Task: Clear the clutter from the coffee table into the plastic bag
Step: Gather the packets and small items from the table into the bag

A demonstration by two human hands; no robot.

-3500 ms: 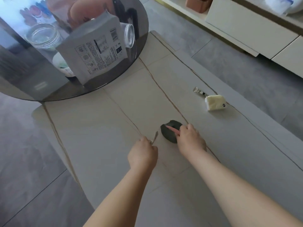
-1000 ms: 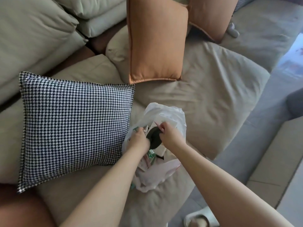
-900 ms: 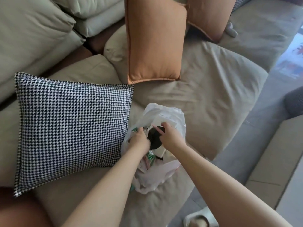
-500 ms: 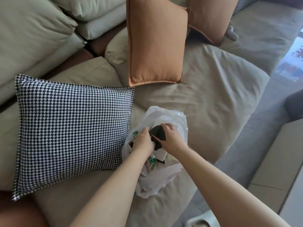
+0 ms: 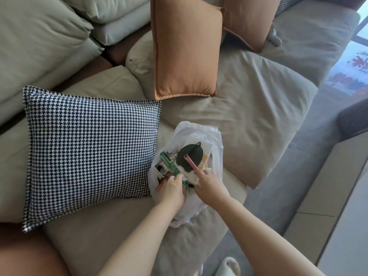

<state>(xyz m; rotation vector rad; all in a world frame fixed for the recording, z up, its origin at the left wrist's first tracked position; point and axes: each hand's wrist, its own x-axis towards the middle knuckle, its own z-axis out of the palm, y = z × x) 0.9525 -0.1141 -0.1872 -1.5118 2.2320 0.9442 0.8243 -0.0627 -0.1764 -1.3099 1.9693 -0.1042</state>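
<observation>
Head view, looking down at a sofa seat. A white plastic bag lies open on the cushion, just beside a houndstooth pillow; two orange cushions stand behind it. Inside the bag's mouth rest a dark oval pouch, a pink stick lying across the pouch, a green packet and smaller wrappers too jumbled to identify.

The left hand sits at the near rim of the bag, its fingers curled over the lower end of the green packet. The right hand is at the bag's near right edge, its fingertips touching the lower end of the pink stick; whether they pinch it or merely rest against it cannot be told.

Progress: several pieces of clutter are already in the bag, and the pouch and stick appear delivered or nearly so. The desk is almost wholly out of view, so what remains on it cannot be read here; by judgement, the task is partway through.

Change: half a second ago the right hand was closed over the dark pouch above the bag's mouth. Now the pouch lies uncovered, deeper in the bag, and both hands have drawn back toward the near rim. Some seconds earlier the same pouch lay on the desk under that hand.
</observation>
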